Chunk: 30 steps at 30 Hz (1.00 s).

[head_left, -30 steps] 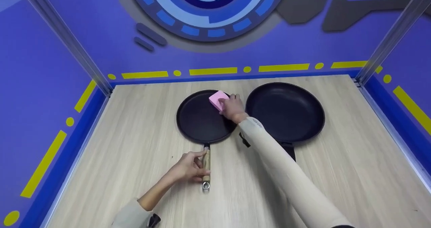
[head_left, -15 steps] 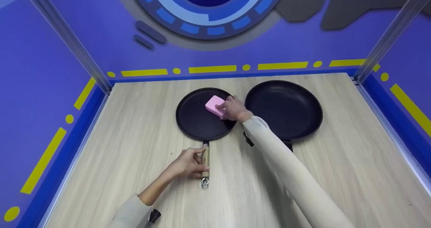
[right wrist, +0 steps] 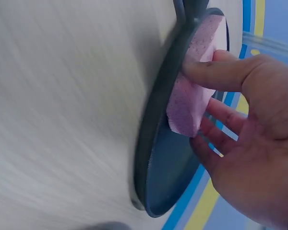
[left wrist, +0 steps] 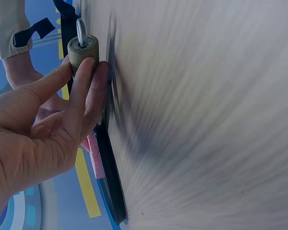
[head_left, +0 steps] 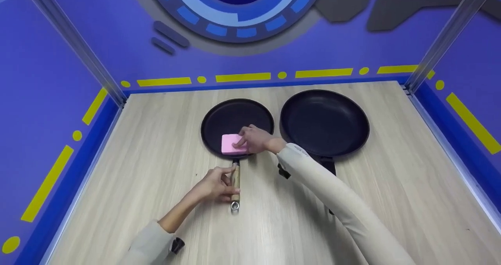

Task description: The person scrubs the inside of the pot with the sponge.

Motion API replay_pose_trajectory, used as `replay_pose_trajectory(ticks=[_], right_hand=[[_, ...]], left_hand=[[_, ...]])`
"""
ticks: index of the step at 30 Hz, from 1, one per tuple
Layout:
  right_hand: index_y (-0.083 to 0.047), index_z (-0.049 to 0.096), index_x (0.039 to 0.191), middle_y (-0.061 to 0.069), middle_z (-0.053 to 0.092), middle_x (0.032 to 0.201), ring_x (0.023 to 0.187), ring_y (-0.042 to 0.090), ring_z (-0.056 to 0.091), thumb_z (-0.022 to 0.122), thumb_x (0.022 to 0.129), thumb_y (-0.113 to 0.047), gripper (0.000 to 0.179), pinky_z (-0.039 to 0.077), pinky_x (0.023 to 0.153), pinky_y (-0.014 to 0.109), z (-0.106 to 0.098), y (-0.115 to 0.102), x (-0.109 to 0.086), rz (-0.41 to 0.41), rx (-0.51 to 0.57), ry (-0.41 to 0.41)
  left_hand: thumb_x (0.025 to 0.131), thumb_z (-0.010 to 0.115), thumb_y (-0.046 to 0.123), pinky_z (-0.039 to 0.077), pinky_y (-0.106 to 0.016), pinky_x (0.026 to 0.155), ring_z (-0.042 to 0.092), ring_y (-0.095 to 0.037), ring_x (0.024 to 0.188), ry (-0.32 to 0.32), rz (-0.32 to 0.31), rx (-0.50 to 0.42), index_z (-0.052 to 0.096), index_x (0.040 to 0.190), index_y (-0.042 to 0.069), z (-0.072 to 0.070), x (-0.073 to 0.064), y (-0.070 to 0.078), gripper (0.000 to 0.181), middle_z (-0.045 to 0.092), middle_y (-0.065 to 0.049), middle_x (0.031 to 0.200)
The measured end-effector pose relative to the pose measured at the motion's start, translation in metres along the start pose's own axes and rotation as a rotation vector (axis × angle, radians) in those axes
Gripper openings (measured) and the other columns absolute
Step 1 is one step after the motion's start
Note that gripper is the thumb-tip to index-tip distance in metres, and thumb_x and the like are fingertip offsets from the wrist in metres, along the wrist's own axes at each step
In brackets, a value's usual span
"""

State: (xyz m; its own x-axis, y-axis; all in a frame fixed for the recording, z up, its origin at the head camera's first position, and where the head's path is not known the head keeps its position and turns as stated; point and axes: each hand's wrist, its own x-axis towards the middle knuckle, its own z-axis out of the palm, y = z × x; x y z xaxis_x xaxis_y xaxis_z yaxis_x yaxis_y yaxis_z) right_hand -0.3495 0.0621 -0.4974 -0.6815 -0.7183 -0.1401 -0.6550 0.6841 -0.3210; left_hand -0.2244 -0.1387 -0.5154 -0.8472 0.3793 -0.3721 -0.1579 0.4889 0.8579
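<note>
A flat black frying pan [head_left: 219, 120] with a wooden handle [head_left: 235, 179] lies on the table. My left hand [head_left: 215, 184] grips that handle between thumb and fingers; the left wrist view shows the handle's end with its metal ring [left wrist: 81, 32]. Inside the pan, at its near edge, is a pink sponge [head_left: 231, 144]. My right hand [head_left: 256, 139] pinches the sponge from its right side. In the right wrist view the thumb presses one side of the sponge [right wrist: 197, 91], while its underside is against the pan [right wrist: 168, 167].
To the right stands a larger, deeper black frying pan [head_left: 325, 120], its dark handle [head_left: 328, 164] partly under my right sleeve [head_left: 332, 194]. The wooden table [head_left: 156, 132] is bordered by blue printed walls [head_left: 117, 34] with metal corner posts.
My right hand has drawn the sponge across the pan, leftward and toward me, from the far right to the near edge. My left hand keeps its grip on the handle.
</note>
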Motion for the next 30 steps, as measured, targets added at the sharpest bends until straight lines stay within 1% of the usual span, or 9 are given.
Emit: replay_pose_trajectory(ticks=[4,7,11,14,18,20,23,26,30], right_hand=[[-0.022,0.072,0.129,0.017,0.059,0.143,0.134,0.037,0.05,0.074,0.087,-0.001,0.047,0.046,0.116,0.046,-0.005,-0.002,0.002,0.03,0.019,-0.002],[-0.023,0.073,0.128,0.015,0.059,0.143,0.135,0.037,0.05,0.075,0.087,-0.001,0.046,0.048,0.114,0.048,-0.008,0.001,0.001,0.037,0.025,-0.026],[-0.023,0.075,0.124,0.012,0.062,0.142,0.134,0.036,0.053,0.073,0.091,-0.004,0.039,0.051,0.113,0.049,-0.014,0.01,0.002,0.044,0.022,-0.058],[-0.021,0.077,0.122,0.011,0.068,0.135,0.13,0.034,0.059,0.07,0.094,-0.005,0.032,0.051,0.113,0.047,-0.019,0.021,0.006,0.063,-0.004,-0.015],[-0.016,0.074,0.127,0.014,0.07,0.13,0.126,0.033,0.062,0.067,0.095,-0.002,0.035,0.051,0.113,0.042,-0.021,0.039,0.011,0.199,-0.03,0.112],[-0.016,0.071,0.131,0.015,0.069,0.131,0.126,0.034,0.062,0.064,0.096,-0.001,0.039,0.051,0.114,0.043,-0.02,0.046,0.015,0.271,-0.012,0.148],[-0.014,0.072,0.129,0.015,0.069,0.131,0.125,0.037,0.062,0.059,0.101,-0.007,0.032,0.051,0.112,0.045,-0.02,0.049,0.021,0.328,0.006,0.156],[-0.015,0.074,0.125,0.016,0.071,0.128,0.121,0.039,0.062,0.057,0.103,-0.009,0.029,0.053,0.109,0.048,-0.021,0.049,0.023,0.344,-0.033,0.143],[-0.017,0.075,0.124,0.014,0.072,0.126,0.119,0.038,0.064,0.065,0.095,-0.007,0.033,0.054,0.108,0.047,-0.026,0.045,0.021,0.321,-0.105,0.102]], left_hand=[[0.082,0.082,-0.003,0.066,-0.034,0.061,0.063,-0.013,0.066,0.002,-0.002,0.002,0.042,0.154,0.005,-0.004,0.001,0.002,0.082,0.061,-0.009,0.086],[0.083,0.082,-0.002,0.066,-0.034,0.062,0.064,-0.013,0.068,-0.007,-0.001,0.0,0.041,0.154,0.005,-0.004,0.001,0.003,0.083,0.062,-0.011,0.089],[0.083,0.082,-0.001,0.066,-0.034,0.061,0.064,-0.012,0.066,-0.017,0.004,0.006,0.04,0.155,0.005,-0.002,-0.001,0.003,0.084,0.063,-0.012,0.089],[0.083,0.082,-0.001,0.066,-0.034,0.06,0.063,-0.011,0.064,-0.009,0.018,-0.001,0.039,0.154,0.004,0.0,-0.002,0.002,0.084,0.063,-0.012,0.088],[0.083,0.082,-0.001,0.066,-0.034,0.06,0.062,-0.01,0.065,-0.008,0.034,-0.021,0.04,0.154,0.002,0.001,-0.005,0.0,0.083,0.062,-0.011,0.088],[0.083,0.083,-0.001,0.066,-0.033,0.06,0.062,-0.01,0.066,-0.015,0.037,-0.028,0.039,0.154,0.001,0.001,-0.007,-0.002,0.084,0.061,-0.01,0.087],[0.082,0.083,-0.001,0.066,-0.033,0.06,0.062,-0.01,0.066,-0.018,0.04,-0.028,0.039,0.153,0.001,0.001,-0.007,-0.003,0.083,0.061,-0.009,0.087],[0.082,0.084,0.0,0.066,-0.034,0.06,0.062,-0.011,0.067,-0.017,0.044,-0.026,0.04,0.153,0.001,-0.001,-0.005,-0.002,0.084,0.061,-0.009,0.087],[0.082,0.084,-0.001,0.066,-0.035,0.061,0.062,-0.011,0.068,-0.013,0.043,-0.022,0.04,0.153,0.002,-0.004,-0.001,-0.001,0.084,0.062,-0.01,0.088]])
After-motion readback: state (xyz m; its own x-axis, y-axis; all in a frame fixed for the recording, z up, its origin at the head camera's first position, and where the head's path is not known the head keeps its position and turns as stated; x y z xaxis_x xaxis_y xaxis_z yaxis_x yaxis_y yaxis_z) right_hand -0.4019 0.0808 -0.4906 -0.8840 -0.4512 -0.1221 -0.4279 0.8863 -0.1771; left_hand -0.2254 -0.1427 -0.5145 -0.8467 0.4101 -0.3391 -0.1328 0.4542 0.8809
